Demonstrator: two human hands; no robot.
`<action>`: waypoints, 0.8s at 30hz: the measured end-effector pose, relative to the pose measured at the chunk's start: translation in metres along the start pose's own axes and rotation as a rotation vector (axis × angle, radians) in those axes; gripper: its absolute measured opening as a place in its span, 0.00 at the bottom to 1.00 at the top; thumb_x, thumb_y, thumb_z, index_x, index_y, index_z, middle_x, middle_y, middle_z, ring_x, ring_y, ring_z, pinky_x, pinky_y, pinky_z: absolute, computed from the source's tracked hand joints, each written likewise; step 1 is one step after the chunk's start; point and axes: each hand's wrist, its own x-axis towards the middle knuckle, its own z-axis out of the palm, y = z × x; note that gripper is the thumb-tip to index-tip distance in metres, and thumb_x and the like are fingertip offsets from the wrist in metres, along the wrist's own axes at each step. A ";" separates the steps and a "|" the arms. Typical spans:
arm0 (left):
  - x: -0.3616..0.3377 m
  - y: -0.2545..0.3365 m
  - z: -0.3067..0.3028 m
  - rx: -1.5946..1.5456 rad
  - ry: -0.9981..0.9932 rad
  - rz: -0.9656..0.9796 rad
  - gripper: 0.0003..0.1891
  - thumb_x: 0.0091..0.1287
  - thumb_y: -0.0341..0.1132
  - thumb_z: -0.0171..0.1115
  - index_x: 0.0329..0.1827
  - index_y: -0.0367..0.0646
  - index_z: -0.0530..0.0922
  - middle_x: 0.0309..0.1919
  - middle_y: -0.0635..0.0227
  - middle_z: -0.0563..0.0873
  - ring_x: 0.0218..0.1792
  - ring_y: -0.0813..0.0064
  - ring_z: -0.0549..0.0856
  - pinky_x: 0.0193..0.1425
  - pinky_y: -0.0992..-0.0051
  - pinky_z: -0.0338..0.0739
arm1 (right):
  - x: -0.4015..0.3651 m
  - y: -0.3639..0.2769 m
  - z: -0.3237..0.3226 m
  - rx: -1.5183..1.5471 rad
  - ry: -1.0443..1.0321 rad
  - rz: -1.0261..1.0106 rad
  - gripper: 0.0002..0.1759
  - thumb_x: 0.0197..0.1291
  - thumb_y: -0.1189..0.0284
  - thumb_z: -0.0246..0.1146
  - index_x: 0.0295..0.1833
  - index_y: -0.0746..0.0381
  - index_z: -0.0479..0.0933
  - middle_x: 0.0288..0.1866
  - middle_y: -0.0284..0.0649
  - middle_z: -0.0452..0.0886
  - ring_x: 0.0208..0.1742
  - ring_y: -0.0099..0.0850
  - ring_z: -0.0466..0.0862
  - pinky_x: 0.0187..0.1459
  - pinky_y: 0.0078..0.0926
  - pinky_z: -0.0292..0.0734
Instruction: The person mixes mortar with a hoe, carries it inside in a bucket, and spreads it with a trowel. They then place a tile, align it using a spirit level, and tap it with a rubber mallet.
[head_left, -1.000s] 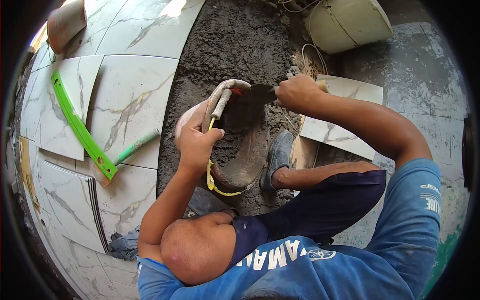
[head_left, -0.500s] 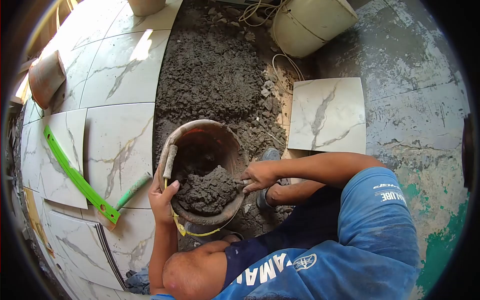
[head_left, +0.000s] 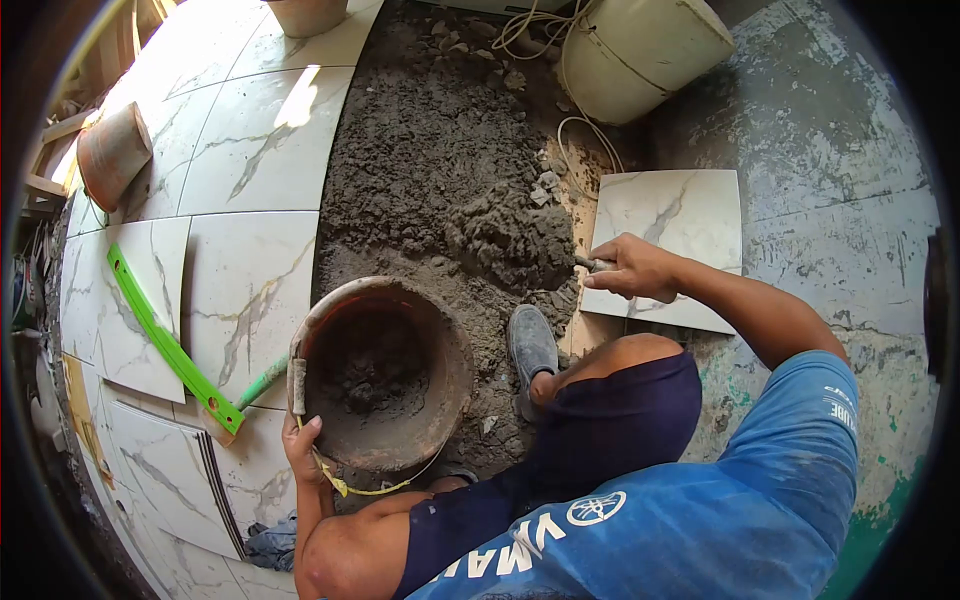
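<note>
My left hand [head_left: 303,445] grips the rim of a round, mortar-stained bucket [head_left: 385,372] near its wrapped handle and yellow cord. The bucket stands upright on the mortar bed [head_left: 430,150] with a little mortar left inside. My right hand [head_left: 632,268] is stretched out to the right, closed on the handle of a trowel [head_left: 590,263]. The trowel's blade is buried under a fresh heap of mortar [head_left: 515,240] on the bed. My shoe [head_left: 530,352] rests on the bed beside the bucket.
Laid marble-look tiles [head_left: 250,160] cover the left side, with a green level [head_left: 165,335] and a green-handled tool [head_left: 262,383] lying on them. A loose tile [head_left: 680,225] sits right of the bed. A white bucket [head_left: 645,50] and cords lie at the top; bare concrete is at right.
The mortar that was heaped in the bucket now lies on the bed. My right hand moved from the bucket up and right with the trowel. The bucket sits lower and more upright.
</note>
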 end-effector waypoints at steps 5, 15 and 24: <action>-0.009 0.003 0.002 0.141 0.097 -0.044 0.34 0.56 0.30 0.62 0.68 0.31 0.68 0.55 0.60 0.80 0.51 0.71 0.81 0.58 0.73 0.76 | 0.029 0.035 -0.032 0.018 0.185 0.064 0.20 0.64 0.60 0.63 0.31 0.68 0.75 0.18 0.37 0.72 0.21 0.24 0.73 0.26 0.30 0.70; -0.064 0.085 -0.035 0.653 0.256 -0.138 0.41 0.69 0.54 0.58 0.78 0.39 0.55 0.69 0.54 0.71 0.63 0.63 0.75 0.66 0.67 0.68 | 0.191 0.145 -0.010 -0.552 0.682 0.005 0.20 0.69 0.56 0.54 0.44 0.64 0.74 0.38 0.50 0.82 0.44 0.48 0.83 0.44 0.45 0.79; -0.106 0.095 -0.039 0.831 0.721 -0.332 0.38 0.71 0.42 0.60 0.80 0.49 0.51 0.64 0.54 0.75 0.51 0.69 0.81 0.53 0.75 0.75 | 0.218 0.126 -0.026 -0.546 0.260 0.011 0.21 0.69 0.55 0.53 0.45 0.63 0.76 0.38 0.51 0.84 0.41 0.50 0.85 0.41 0.48 0.80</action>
